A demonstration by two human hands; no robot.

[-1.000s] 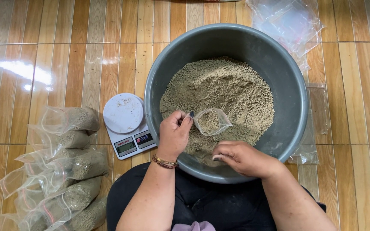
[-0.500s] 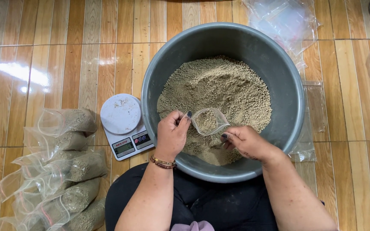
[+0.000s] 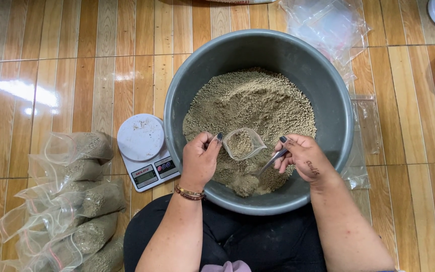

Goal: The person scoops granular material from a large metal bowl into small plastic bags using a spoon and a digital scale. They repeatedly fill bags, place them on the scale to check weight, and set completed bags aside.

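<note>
Lap: a person sits on the floor in dark trousers (image 3: 258,242), knees under the near rim of the basin.
Left hand (image 3: 200,161): curled, thumb and fingers pinching the mouth of a small clear bag (image 3: 242,143); a beaded bracelet (image 3: 190,193) sits on the wrist.
Right hand (image 3: 302,158): closed round the handle of a metal spoon (image 3: 270,162), bowl end angled down toward the granules just beside the bag.
Small clear bag: held upright and open over the near part of the heap, partly filled. Judged thin, limp and slick; it would sag and spill if let go. Best grip looks to be the stiffer top edge at the seal strip, one side pinched so that the mouth gapes.
Granules (image 3: 250,108): dry, tan, coarse, loose heap. Judged free-running and light by the spoonful, so a tilted spoon would shed grains.
Basin (image 3: 338,100): large, round, grey, smooth-walled, resting on the floor; judged heavy with this load.
Scale (image 3: 144,151): small white kitchen scale, round platter dusted with crumbs, just left of the basin, touching or nearly so.
Filled bags (image 3: 71,201): a pile of clear bags of the same granules, lying on their sides to the far left; soft, shifting loads.
Empty bags (image 3: 328,25): a loose stack of clear bags beyond the basin, upper right.
Floor (image 3: 51,60): glossy wood-pattern planks.
</note>
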